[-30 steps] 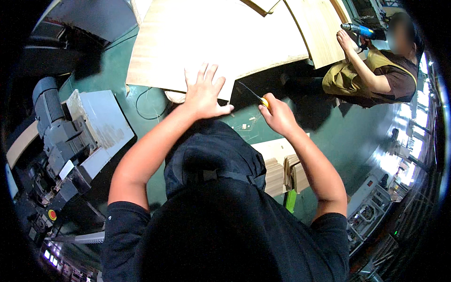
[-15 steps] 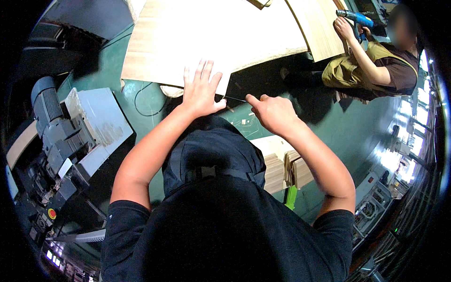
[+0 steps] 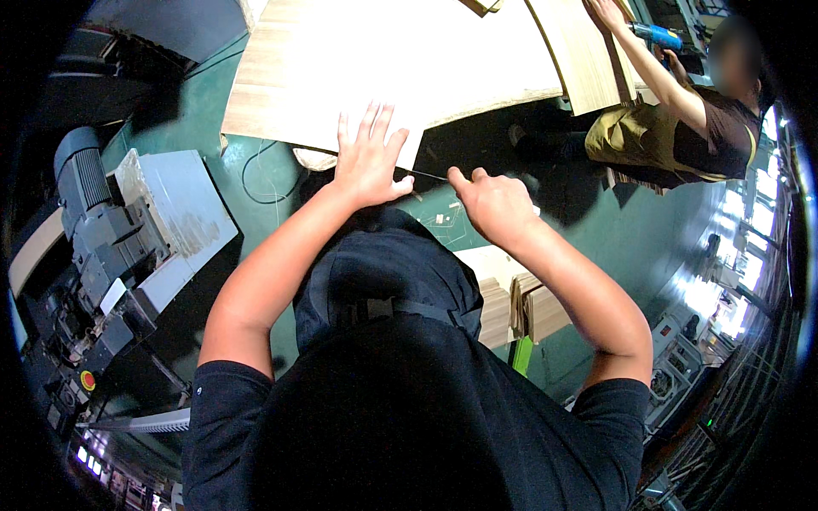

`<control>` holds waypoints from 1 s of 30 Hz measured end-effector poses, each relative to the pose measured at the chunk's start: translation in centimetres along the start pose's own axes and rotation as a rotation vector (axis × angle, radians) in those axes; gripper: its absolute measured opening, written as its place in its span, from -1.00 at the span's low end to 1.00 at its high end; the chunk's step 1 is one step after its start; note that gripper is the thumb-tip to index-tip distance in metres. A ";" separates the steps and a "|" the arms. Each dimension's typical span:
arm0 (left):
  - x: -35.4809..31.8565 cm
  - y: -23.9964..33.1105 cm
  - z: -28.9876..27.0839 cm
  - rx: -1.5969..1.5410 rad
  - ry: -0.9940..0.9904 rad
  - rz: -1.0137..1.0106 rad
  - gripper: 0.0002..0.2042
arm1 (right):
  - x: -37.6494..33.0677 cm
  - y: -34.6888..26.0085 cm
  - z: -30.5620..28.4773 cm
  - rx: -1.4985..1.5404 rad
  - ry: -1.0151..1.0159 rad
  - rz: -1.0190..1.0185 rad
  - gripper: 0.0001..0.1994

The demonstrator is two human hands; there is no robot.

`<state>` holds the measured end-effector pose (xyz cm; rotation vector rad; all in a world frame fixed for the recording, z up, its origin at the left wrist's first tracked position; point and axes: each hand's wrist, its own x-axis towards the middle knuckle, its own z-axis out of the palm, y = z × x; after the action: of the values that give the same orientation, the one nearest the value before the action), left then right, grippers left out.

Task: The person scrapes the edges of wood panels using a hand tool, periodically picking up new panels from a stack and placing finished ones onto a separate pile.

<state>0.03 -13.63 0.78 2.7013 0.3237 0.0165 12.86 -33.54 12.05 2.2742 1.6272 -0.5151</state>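
Note:
A large, pale wood-grain panel [image 3: 281, 106] fills the top middle, much of it washed out by glare. My left hand [image 3: 368, 170] lies open on its near edge, fingers spread and thumb out to the side. My right hand [image 3: 494, 200] is closed just to the right, apart from the panel. From its fingers a thin, dark, rod-like tool [image 3: 429, 175] runs left along the panel's near edge, toward my left thumb. The handle is hidden in my fist, so its exact kind cannot be made out.
A co-worker [image 3: 673, 136] stands at the right with a blue heat gun [image 3: 654, 36], beside another wood-grain panel [image 3: 588, 64]. A grey motor machine [image 3: 111, 221] stands left. Stacked boards [image 3: 503, 298] sit low near my right forearm. A black cable [image 3: 245, 175] curls on the green floor.
Both my hands stay in nearly the same place, the right one still gripping the tool. The co-worker's nearer hand has moved up and away from the front of the heat gun.

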 end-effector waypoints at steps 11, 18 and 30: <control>0.2 0.2 -0.3 0.017 -0.045 -0.005 -0.18 | 1.9 0.0 2.6 0.076 -0.021 0.000 -0.71; 0.3 0.0 -0.2 0.041 -0.043 -0.002 -0.18 | 1.2 0.2 3.8 0.118 0.016 0.005 -0.73; 0.4 0.3 -0.3 0.041 -0.061 -0.009 -0.18 | 1.8 -2.3 2.3 0.112 -0.071 0.111 -0.80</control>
<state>0.43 -13.66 1.16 2.7347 0.3204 -0.0762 10.97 -32.30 9.13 2.3811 1.4634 -0.6668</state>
